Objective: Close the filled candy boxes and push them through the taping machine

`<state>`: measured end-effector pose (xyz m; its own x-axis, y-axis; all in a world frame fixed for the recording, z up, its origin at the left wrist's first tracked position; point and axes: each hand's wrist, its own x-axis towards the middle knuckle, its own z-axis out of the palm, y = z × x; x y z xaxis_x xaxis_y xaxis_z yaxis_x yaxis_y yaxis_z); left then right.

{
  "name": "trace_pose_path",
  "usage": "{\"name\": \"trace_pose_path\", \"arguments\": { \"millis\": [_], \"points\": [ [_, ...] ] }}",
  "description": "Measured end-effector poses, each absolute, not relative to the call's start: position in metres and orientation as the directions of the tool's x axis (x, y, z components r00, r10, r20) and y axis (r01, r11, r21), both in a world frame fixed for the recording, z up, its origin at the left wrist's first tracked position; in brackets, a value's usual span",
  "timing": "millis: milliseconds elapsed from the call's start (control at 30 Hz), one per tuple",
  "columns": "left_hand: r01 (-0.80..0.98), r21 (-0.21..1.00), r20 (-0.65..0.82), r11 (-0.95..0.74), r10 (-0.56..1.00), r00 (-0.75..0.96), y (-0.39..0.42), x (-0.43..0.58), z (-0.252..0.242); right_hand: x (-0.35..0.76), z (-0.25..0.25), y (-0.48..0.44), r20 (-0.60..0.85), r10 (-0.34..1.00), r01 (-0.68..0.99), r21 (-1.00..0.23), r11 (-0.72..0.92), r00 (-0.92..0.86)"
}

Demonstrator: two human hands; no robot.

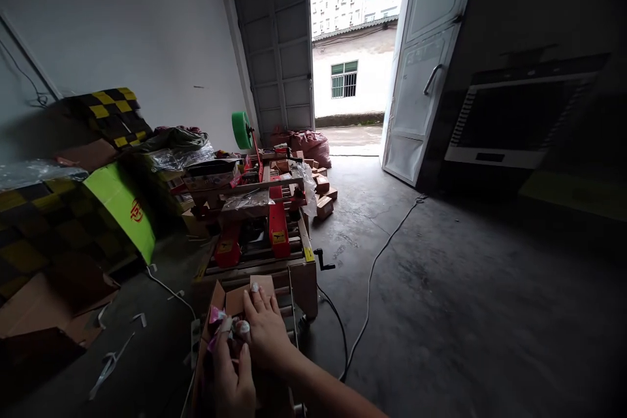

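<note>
An open brown cardboard box (230, 300) sits on the roller bed at the near end of a carton sealing machine (264, 235). My right hand (264, 326) lies over the box opening, fingers stretched and pressing down on the flap. My left hand (230, 375) is below it, fingers curled on small pink and white packets (223, 325) at the box's mouth. The box's inside is mostly hidden by both hands.
A green tape roll (241, 129) stands atop the machine. Small cartons (323, 199) lie on the floor beyond it. Cables (377, 261) run across the concrete floor on the right. Flattened cardboard (44, 313) and a green bag (122, 206) are at left. The door (416, 65) is open.
</note>
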<state>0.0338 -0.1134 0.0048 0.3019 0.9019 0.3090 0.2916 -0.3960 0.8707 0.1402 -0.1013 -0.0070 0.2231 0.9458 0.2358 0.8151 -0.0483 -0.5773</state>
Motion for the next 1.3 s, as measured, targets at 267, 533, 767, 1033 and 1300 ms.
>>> {"name": "trace_pose_path", "arguments": {
  "millis": [267, 533, 767, 1033, 1300],
  "points": [
    [0.243, 0.925, 0.223, -0.293, 0.935, 0.277, -0.036, -0.026, 0.034, 0.123, 0.0, -0.098, 0.141, 0.977, 0.914, -0.396, -0.091, 0.158],
    [-0.002, 0.98, -0.178, 0.197, 0.891, 0.417, -0.034, 0.0, -0.018, 0.12, -0.006, -0.103, 0.195, 0.964, 0.939, -0.326, -0.108, 0.179],
    [0.286, 0.886, 0.176, -0.364, 0.836, 0.52, -0.037, 0.018, -0.015, 0.131, -0.005, -0.102, 0.235, 0.942, 0.822, -0.566, -0.068, 0.24],
    [0.741, 0.391, 0.188, -0.546, 0.835, 0.517, -0.06, 0.034, -0.007, 0.151, -0.016, -0.11, 0.297, 0.811, 0.14, -0.955, 0.262, 0.505],
    [0.862, 0.108, 0.133, -0.495, 0.867, 0.481, -0.066, 0.051, 0.001, 0.143, -0.022, -0.103, 0.351, 0.781, 0.46, -0.883, 0.094, 0.516]
  ]
}}
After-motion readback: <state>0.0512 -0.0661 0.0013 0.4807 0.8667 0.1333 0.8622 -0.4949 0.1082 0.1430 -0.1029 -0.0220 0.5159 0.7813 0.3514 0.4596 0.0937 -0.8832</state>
